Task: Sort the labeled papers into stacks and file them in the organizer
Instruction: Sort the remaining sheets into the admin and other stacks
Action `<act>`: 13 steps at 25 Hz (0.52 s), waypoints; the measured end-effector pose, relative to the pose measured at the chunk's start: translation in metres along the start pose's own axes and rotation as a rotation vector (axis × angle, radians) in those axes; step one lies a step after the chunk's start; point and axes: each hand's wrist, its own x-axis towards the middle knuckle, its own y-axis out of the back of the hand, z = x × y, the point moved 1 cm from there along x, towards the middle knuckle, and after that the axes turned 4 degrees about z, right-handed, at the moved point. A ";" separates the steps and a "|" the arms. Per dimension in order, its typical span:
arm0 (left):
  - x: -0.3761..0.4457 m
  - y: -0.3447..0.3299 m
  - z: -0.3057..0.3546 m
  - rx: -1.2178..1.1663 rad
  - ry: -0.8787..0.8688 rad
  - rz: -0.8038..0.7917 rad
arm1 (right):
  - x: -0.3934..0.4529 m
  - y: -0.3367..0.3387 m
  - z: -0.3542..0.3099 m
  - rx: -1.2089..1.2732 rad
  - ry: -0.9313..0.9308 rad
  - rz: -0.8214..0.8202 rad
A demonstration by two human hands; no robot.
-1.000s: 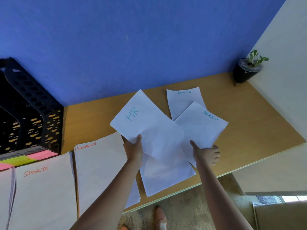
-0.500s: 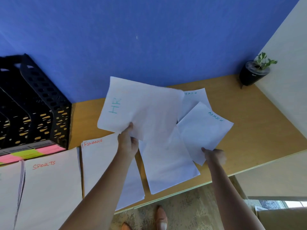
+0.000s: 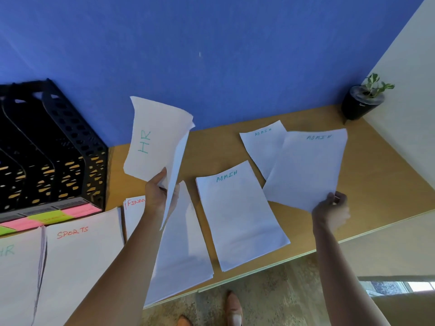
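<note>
left hand [image 3: 162, 196] pinching HR sheets [image 3: 157, 140] aloft, bowed | HR stack [image 3: 16, 274] far left, past SPORTS stack [image 3: 80, 262] | right hand [image 3: 332, 211] pinching ADMIN sheet [image 3: 306, 170] corner, ADMIN pile [image 3: 240, 215] just leftward | organizer [image 3: 58, 147] unfilled

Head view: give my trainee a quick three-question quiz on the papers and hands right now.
1. True or false: the left hand holds the HR sheet lifted off the desk.
2. What does the right hand grip? A) a SPORTS sheet B) an ADMIN sheet C) the plant pot
3. Fill in: the stack lying in front of the black organizer reads ____.

Key: 1 true; 2 B; 3 SPORTS.
</note>
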 end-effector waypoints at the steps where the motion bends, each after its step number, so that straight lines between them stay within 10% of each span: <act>1: 0.000 0.009 -0.002 0.091 -0.062 0.047 | 0.004 0.004 -0.004 0.048 0.029 0.029; 6: -0.004 0.033 -0.003 0.178 -0.050 0.112 | 0.015 0.013 -0.017 0.236 0.171 0.039; 13: -0.009 0.043 0.001 0.256 -0.097 0.137 | -0.032 0.005 0.009 0.181 0.352 -0.536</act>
